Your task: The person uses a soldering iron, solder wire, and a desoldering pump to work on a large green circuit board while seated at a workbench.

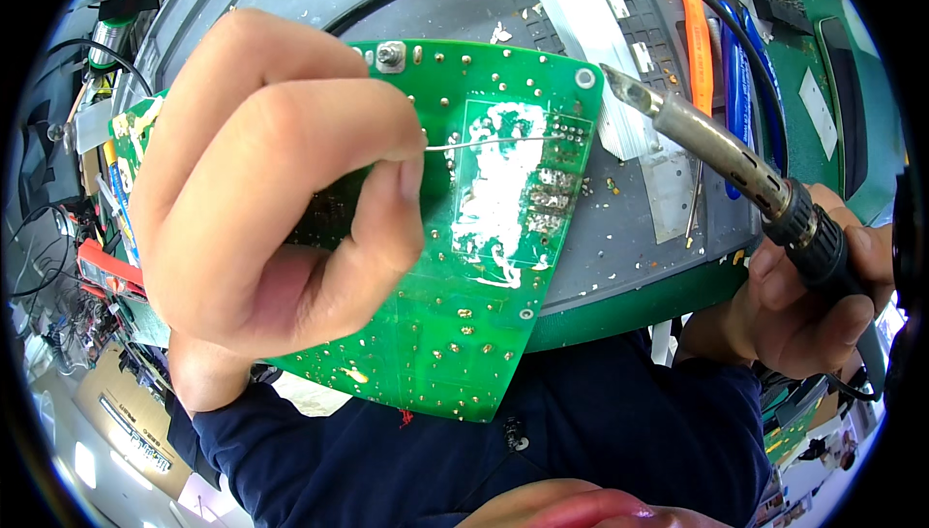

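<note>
A green circuit board (426,334) with a white smeared patch lies under my hands, tilted toward me. My left hand (290,170) is closed above its left part, thumb and forefinger pinching a thin solder wire (484,144). The wire's free end reaches the row of small solder joints (566,136) near the board's right edge. In my right hand (813,286) is a soldering iron (721,150), held by its black handle. Its worn metal tip points up and left, beside the board's upper right corner, apart from the board and the wire.
A grey work mat (668,271) with scattered white crumbs lies beneath the board. Orange-handled tweezers (697,54) and a blue-handled tool (738,92) lie at the upper right. A clear plastic strip (590,54) crosses the mat. A red tool (108,267) sits at the left.
</note>
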`<state>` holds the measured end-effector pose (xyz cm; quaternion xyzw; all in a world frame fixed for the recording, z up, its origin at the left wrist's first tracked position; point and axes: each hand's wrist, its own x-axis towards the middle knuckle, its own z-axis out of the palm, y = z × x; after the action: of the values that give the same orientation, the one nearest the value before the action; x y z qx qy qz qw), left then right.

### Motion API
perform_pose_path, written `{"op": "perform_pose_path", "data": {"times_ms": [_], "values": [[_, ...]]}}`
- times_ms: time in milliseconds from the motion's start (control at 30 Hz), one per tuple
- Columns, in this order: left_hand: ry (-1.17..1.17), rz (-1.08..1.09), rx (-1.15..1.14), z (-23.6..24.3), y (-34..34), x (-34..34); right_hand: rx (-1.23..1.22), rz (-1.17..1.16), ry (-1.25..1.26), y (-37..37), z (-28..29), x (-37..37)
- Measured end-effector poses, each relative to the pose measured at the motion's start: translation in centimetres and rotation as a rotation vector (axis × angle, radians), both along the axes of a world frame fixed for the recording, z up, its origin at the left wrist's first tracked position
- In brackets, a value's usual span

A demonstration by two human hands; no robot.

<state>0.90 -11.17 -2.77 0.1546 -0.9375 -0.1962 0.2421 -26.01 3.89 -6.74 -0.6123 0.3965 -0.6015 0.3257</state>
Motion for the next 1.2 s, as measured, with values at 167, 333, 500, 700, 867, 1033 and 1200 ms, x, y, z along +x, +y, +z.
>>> {"op": "perform_pose_path", "data": {"times_ms": [167,333,500,700,867,1033,1200], "values": [[0.018,0.006,0.003,0.1,-0.1,0.0,0.014,-0.017,-0.039,-0.5,0.3,1.1],[0.012,-0.032,-0.002,0.1,-0.3,0.3,0.015,0.042,0.064,-0.8,0.6,0.8],[0.011,-0.04,-0.002,0.2,-0.2,0.3,0.02,0.08,0.141,-0.7,0.8,0.5],[0.038,-0.057,-0.003,0.1,-0.2,0.3,0.052,0.079,0.039,-0.5,0.6,0.9],[0.126,-0.016,0.003,-1.4,0.2,0.6,0.069,0.009,0.001,-0.1,0.7,1.2],[0.055,0.055,-0.042,-1.0,0.8,0.3,0.089,-0.011,-0.019,-0.1,1.0,1.2],[-0.07,-0.011,-0.054,0.6,0.1,-0.1,0.101,0.013,-0.02,-0.3,1.2,1.3]]}}
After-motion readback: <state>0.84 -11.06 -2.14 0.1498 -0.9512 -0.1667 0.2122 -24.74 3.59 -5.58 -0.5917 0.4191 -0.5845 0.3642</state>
